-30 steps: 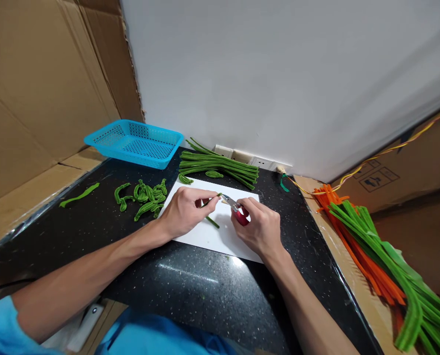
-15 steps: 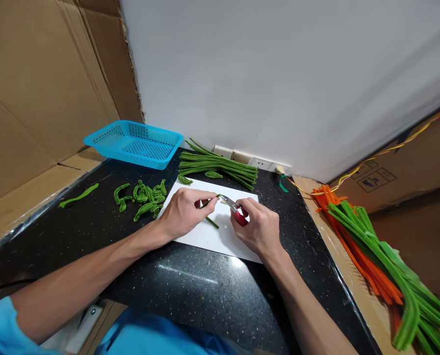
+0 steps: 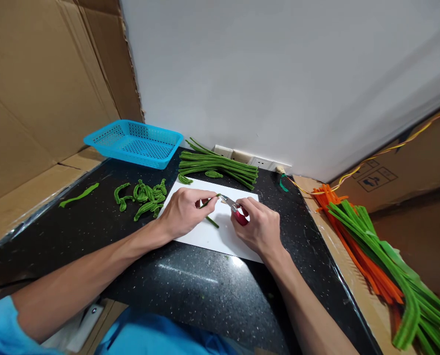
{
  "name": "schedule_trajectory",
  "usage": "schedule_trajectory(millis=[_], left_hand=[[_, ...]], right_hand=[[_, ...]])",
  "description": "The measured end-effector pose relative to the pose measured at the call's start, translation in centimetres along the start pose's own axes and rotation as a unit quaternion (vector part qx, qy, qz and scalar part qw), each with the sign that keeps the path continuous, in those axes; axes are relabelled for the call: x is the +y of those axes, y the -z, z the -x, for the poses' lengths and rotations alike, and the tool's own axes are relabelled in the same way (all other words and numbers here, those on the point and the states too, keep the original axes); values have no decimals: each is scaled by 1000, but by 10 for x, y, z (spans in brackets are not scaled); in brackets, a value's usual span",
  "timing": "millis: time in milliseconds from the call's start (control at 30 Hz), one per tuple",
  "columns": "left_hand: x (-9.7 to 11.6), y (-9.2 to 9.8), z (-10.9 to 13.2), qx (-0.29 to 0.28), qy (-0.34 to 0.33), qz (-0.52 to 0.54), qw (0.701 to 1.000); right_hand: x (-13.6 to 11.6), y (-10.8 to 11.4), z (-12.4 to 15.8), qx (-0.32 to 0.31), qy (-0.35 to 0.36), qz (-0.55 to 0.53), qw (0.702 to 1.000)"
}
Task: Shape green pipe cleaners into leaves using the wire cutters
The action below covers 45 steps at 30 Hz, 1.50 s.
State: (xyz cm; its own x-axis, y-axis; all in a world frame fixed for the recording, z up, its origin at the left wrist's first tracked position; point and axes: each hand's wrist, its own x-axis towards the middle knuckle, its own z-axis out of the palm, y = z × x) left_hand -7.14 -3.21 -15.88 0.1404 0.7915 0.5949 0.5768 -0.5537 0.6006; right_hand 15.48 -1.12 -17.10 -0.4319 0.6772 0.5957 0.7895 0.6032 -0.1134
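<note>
Over a white sheet [image 3: 201, 236], my left hand [image 3: 186, 211] pinches a dark green pipe cleaner [image 3: 213, 223]; one end of it hangs below my fingers. My right hand [image 3: 257, 224] is wrapped round the red handles of a pair of pliers [image 3: 230, 203]. The metal jaws point left and meet the tip of the pipe cleaner beside my left fingertips. Whether the jaws are fully closed is too small to tell. Left of the sheet lies a heap of bent green pipe cleaner shapes [image 3: 146, 195], and another bent piece [image 3: 185, 179] rests at the sheet's far left corner.
A bundle of straight green pipe cleaners [image 3: 216, 165] lies by the wall sockets [image 3: 261, 163]. At the back left stands a blue basket [image 3: 142, 160]. Orange strips [image 3: 371, 271] and brighter green strips [image 3: 386, 261] lie along the right edge. Cardboard [image 3: 38, 74] walls the left side.
Almost nothing differs. Both hands keep the same grip and place; a small green scrap now shows near the sheet's front edge.
</note>
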Motion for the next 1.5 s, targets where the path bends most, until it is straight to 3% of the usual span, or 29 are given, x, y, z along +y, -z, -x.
schedule_trajectory(millis=[733, 933, 1200, 1500], left_hand=[[1, -1, 0, -19, -36, 18, 999], [3, -1, -2, -4, -11, 88, 996], [14, 6, -6, -48, 109, 254, 960], [12, 10, -8, -63, 127, 322, 936]], right_hand=[[3, 2, -1, 1, -4, -45, 999], [3, 4, -1, -24, -10, -98, 995], [-4, 8, -6, -63, -47, -255, 964], [-10, 15, -13, -146, -76, -383, 909]])
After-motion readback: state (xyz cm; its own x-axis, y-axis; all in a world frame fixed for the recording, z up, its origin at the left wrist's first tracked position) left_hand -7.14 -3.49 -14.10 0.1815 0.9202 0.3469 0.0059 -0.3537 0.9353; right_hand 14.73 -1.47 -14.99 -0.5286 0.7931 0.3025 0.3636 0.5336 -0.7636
